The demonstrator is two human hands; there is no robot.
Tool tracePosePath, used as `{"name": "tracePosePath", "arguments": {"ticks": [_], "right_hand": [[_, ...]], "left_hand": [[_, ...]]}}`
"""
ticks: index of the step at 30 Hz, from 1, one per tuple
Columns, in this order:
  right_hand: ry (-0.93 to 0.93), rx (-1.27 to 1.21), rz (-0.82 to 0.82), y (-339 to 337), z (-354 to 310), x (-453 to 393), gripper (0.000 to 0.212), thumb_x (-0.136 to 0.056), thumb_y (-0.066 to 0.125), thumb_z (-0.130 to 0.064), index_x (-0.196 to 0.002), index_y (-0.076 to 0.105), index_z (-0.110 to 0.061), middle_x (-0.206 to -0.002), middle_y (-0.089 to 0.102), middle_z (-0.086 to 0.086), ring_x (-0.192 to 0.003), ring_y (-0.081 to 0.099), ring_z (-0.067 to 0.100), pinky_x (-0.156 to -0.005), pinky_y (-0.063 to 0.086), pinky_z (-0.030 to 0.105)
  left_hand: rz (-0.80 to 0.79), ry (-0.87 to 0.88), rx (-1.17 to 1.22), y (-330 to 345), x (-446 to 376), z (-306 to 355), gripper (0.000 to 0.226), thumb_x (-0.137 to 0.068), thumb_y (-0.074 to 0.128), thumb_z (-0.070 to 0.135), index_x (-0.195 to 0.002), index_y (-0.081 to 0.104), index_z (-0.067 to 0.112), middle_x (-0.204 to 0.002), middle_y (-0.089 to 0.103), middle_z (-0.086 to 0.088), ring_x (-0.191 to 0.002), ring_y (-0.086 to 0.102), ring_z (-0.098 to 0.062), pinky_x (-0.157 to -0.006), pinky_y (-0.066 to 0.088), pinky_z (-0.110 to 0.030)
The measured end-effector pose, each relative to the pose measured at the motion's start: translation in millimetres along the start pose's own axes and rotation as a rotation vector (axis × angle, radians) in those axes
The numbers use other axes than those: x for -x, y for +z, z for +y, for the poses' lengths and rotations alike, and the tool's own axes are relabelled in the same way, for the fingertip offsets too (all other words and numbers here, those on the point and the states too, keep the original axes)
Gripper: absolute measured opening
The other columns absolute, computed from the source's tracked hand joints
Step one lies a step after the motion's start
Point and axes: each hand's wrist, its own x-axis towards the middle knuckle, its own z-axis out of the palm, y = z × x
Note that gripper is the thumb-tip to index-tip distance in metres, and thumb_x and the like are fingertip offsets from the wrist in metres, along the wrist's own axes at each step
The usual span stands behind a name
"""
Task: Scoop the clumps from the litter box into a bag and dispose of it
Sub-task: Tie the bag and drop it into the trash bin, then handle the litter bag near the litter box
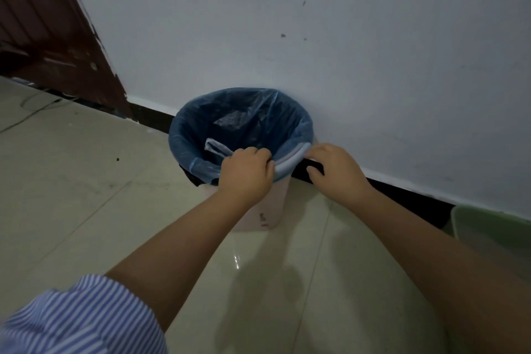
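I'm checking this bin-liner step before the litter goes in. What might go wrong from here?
1. The blue bag is folded over the left rim, but near the left hand and right hand the pale rim shows bare; the liner may slip in under a load.
2. The thin film, stretched over the rim, might tear.
3. The white bin looks light and could tip if pulled.

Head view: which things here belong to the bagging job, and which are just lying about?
In the job:
- blue bag lining the bin
- pale bin
- left hand gripping the bag's edge at the rim
- right hand at the rim

Lying about:
- green container at right
- cable on the floor
- red-brown door
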Motion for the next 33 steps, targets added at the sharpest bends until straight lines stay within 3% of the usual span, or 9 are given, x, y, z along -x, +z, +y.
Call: {"name": "tracePosePath", "arguments": {"ticks": [4, 8, 11, 13, 16, 18, 23, 26, 33], "right_hand": [[-0.010, 0.217, 0.055, 4.5, 11.6, 14.9, 0.045, -0.087, 0.040, -0.034, -0.115, 0.063, -0.008, -0.118, 0.064, 0.012, -0.109, 0.060, 0.030, -0.088, 0.049, 0.045], [0.056, 0.363, -0.088, -11.5, -6.0, 29.4, 0.049, -0.080, 0.038, -0.039, -0.106, 0.069, -0.011, -0.108, 0.070, 0.013, -0.100, 0.067, 0.032, -0.080, 0.052, 0.049], [0.051, 0.346, -0.203, -35.9, -40.7, 37.3, 0.041, -0.072, 0.063, -0.035, -0.104, 0.071, -0.010, -0.109, 0.070, 0.014, -0.101, 0.067, 0.034, -0.078, 0.053, 0.052], [0.051, 0.304, -0.306, -57.0, -74.9, 43.8, 0.051, -0.061, 0.081, -0.030, -0.105, 0.070, -0.007, -0.109, 0.069, 0.016, -0.103, 0.066, 0.035, -0.078, 0.054, 0.057], [0.056, 0.216, -0.486, -106.7, -141.4, 59.2, 0.056, -0.087, 0.059, -0.033, -0.135, 0.045, -0.009, -0.141, 0.046, 0.015, -0.134, 0.038, 0.031, -0.108, 0.032, 0.052], [0.033, 0.198, -0.588, -140.8, -185.8, 67.5, 0.056, -0.096, 0.039, -0.036, -0.145, 0.027, -0.013, -0.152, 0.027, 0.011, -0.142, 0.020, 0.026, -0.115, 0.015, 0.046], [-0.163, 0.178, -0.581, -231.8, -316.1, 79.0, 0.052, -0.096, 0.035, -0.036, -0.141, 0.037, -0.011, -0.148, 0.036, 0.011, -0.137, 0.033, 0.028, -0.112, 0.024, 0.044], [-0.308, 0.196, -0.700, -276.1, -408.1, 68.8, 0.053, -0.098, 0.030, -0.037, -0.146, 0.024, -0.016, -0.155, 0.022, 0.005, -0.143, 0.019, 0.022, -0.115, 0.015, 0.040], [-0.583, 0.234, -0.678, -295.6, -608.8, 41.3, 0.050, -0.096, 0.036, -0.035, -0.141, 0.033, -0.015, -0.150, 0.032, 0.005, -0.139, 0.026, 0.020, -0.113, 0.021, 0.035]], "left_hand": [[0.032, 0.047, -0.030, 3.0, 6.2, 2.7, 0.056, -0.089, 0.016, 0.040, -0.111, 0.061, 0.015, -0.111, 0.062, -0.005, -0.100, 0.055, -0.027, -0.082, 0.039, -0.035], [-0.147, -0.019, -0.138, -33.5, 25.8, 5.5, 0.041, -0.097, 0.032, 0.032, -0.134, 0.044, 0.021, -0.142, 0.041, -0.004, -0.131, 0.035, -0.025, -0.106, 0.025, -0.039], [-0.345, -0.098, -0.156, -80.3, 51.5, 4.5, 0.046, -0.099, 0.030, 0.035, -0.144, 0.028, 0.025, -0.153, 0.022, -0.003, -0.141, 0.016, -0.025, -0.114, 0.013, -0.041], [-0.454, -0.195, -0.131, -119.8, 70.5, 0.8, 0.047, -0.100, 0.029, 0.037, -0.145, 0.024, 0.025, -0.155, 0.017, -0.003, -0.143, 0.011, -0.025, -0.116, 0.011, -0.043], [-0.557, -0.321, -0.086, -192.1, 104.8, -6.2, 0.049, -0.100, 0.027, 0.038, -0.146, 0.021, 0.024, -0.157, 0.013, -0.003, -0.144, 0.007, -0.026, -0.116, 0.007, -0.044], [-0.599, -0.407, -0.062, -249.6, 131.6, -13.8, 0.049, -0.100, 0.026, 0.038, -0.147, 0.019, 0.023, -0.157, 0.011, -0.003, -0.144, 0.006, -0.027, -0.116, 0.005, -0.044], [-0.631, -0.625, -0.021, -402.9, 203.7, -36.8, 0.051, -0.100, 0.026, 0.037, -0.147, 0.018, 0.019, -0.157, 0.009, -0.006, -0.144, 0.005, -0.027, -0.116, 0.005, -0.044], [-0.589, -0.794, -0.007, -492.3, 247.0, -65.5, 0.051, -0.100, 0.028, 0.037, -0.145, 0.022, 0.015, -0.156, 0.010, -0.009, -0.144, 0.006, -0.030, -0.116, 0.007, -0.044], [-0.408, -1.074, -0.062, -628.0, 321.5, -182.1, 0.049, -0.098, 0.032, 0.036, -0.141, 0.028, 0.013, -0.153, 0.018, -0.010, -0.142, 0.012, -0.029, -0.115, 0.012, -0.042]]}}
